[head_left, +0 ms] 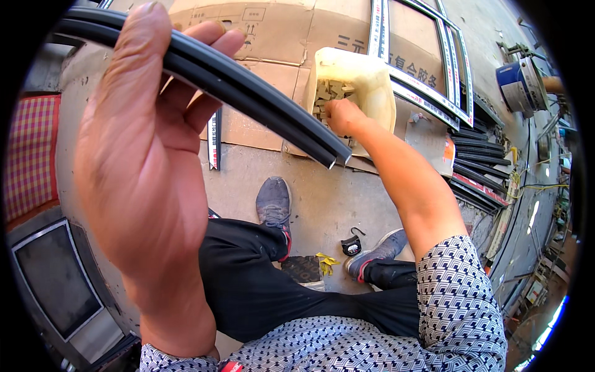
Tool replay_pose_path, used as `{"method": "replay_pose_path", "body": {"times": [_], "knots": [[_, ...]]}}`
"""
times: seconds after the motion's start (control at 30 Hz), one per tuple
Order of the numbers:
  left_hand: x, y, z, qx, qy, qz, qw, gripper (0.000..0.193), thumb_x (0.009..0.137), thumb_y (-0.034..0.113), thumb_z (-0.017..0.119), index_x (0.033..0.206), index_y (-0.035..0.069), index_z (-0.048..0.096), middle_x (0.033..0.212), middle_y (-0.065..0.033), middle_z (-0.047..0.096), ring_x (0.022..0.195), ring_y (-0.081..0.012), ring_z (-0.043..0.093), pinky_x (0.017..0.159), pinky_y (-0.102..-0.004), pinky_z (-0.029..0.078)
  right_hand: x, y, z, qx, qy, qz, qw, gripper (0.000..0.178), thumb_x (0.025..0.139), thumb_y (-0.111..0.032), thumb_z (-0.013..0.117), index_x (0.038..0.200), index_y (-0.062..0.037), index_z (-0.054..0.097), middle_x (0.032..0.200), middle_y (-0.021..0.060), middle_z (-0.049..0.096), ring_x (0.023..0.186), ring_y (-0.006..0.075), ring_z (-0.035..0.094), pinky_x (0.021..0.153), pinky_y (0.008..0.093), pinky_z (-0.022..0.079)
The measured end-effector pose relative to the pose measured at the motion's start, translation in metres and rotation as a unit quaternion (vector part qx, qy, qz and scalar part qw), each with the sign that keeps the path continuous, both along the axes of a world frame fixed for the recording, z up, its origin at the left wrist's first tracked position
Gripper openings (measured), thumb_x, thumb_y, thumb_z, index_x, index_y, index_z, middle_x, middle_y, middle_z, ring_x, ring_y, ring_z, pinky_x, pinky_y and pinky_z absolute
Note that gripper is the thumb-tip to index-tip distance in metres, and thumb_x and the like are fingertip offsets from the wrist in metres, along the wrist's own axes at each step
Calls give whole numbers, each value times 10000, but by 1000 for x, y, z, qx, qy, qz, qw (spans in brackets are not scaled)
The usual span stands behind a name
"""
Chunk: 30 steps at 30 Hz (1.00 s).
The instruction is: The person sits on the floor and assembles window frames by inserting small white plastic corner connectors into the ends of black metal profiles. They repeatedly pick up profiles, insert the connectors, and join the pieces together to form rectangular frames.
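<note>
The person sits low over the concrete floor [322,198], legs stretched out, with the left hand [145,155] raised close to the face and closed around a long black profile strip [248,93], fingers wrapped over it and thumb along its top. The strip's cut end sticks out to the right, hanging in the air just above the right forearm. The right hand [342,116] is down inside a cream plastic tub [365,87] that lies tilted on flattened cardboard [273,37]; its fingers are curled among small tan blocks [327,93], though whether they pinch one I cannot tell. As I see it, the risk is the strip: held only near one end, it could swing or sag and its sharp cut end could catch the reaching arm. The tub, leaning on its side, might also roll or spill blocks if pushed. A small black tape measure [351,245] and yellow scraps [326,263] lie between the shoes, easy to kick.
</note>
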<state>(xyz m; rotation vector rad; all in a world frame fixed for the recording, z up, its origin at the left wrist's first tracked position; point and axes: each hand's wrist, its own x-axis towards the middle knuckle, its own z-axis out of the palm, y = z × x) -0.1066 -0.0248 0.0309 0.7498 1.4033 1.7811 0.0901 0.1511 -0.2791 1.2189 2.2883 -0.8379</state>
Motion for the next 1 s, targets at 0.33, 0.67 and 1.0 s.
{"method": "replay_pose_path", "body": {"times": [0.33,0.67,1.0], "knots": [[13,14,-5,29,-76,-2,997,308,1058,246,632,1158,-45,618,1061,-195,710,1103,-323,716,962,-432,599,15,-10,72,21,217,-288,933,434,915,-115,612,1345,-65,593,958,205,743,825,262,739,740,391,587],[25,17,-9,25,-101,5,995,278,1039,293,668,1076,20,624,933,-91,699,940,-222,729,874,-360,604,84,-57,172,-293,612,-482,554,274,959,-41,646,1225,-16,585,889,41,632,707,84,619,577,201,509],[63,19,-19,-11,-119,-58,991,259,1044,301,658,1021,49,605,888,-75,679,874,-195,715,789,-323,614,151,-148,229,-393,684,-463,404,259,1037,-75,559,1284,2,548,945,84,608,556,50,474,461,202,400]]}}
